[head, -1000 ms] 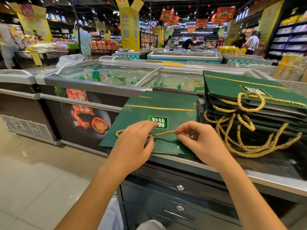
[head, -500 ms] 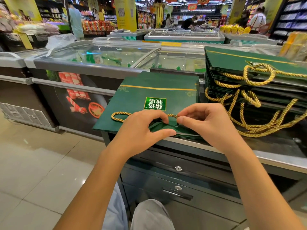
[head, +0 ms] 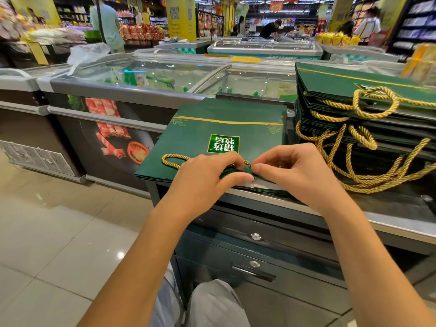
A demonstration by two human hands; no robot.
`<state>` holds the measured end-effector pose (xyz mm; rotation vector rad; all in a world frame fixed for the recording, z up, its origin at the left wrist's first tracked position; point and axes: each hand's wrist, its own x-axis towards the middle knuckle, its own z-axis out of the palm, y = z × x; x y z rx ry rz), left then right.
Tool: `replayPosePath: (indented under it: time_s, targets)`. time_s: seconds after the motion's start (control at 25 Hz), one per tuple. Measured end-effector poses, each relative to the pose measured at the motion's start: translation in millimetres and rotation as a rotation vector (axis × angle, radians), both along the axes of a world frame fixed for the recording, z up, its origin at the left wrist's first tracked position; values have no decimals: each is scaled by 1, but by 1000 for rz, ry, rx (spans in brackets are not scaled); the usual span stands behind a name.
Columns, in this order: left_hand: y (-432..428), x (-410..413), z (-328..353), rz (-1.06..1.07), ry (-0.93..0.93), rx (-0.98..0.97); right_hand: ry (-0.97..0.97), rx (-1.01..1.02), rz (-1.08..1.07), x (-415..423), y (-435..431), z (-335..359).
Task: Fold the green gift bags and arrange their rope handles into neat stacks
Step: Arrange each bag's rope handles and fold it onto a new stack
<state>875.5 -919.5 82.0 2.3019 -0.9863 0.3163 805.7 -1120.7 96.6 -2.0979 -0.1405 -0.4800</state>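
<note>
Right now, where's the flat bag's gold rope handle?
Head view, centre: the rope handle lies on the flat green bag by its near edge, pinched by left hand and right hand, left of the bag stack.

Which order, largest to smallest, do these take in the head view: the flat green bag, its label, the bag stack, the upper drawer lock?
1. The bag stack and the flat bag look about alike. The frame edge cuts the stack, so I do not rank them.
2. The label.
3. The lock.
</note>
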Motion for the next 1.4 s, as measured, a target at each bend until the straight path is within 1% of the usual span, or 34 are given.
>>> replayPosePath:
  time_s: [0.24, 0.36, 0.48, 0.64, 0.72, 0.92, 1.0, 1.08, 1.12, 1.2, 1.24, 1.4]
  targets:
    - [-6, 2, 7, 54, -88, 104, -3, -86, -61, -3, -2, -4]
    - [-7, 1, 10, 83, -126, 175, 13, -96, -48, -10, -2, -4]
    - [-6, 0, 12, 75, -136, 202, -3, -61, -24, -12, 1, -3]
    - [-5, -2, 15, 58, -176, 252, -33, -125, -26, -11, 1, -2]
    - [-2, 0, 15, 22, -194, 254, -32, -111, -10, -11, -2, -2]
    - [3, 7, 11, -95, -199, 176, -14, -93, -20, -6, -4, -5]
    - [4, 6, 11, -146, -212, 116, -13, -90, -29, -5, -5, -6]
    - [4, 6, 11, -217, -274, -1, -12, -88, -38, -5, -5, -7]
    - [4, 7, 8, -239, -335, -44, -10, -88, -39, -5, -5, -7]
    - [4, 5, 0, -215, -454, -57, -10, -88, -33, -5, -6, -8]
    - [3, 2, -4, -177, -475, -57, -15, -95, -30, -4, -6, -8]
    - [-10, -18, -19, 25, -453, -200, -38, -122, -15, -3, -8, -10]
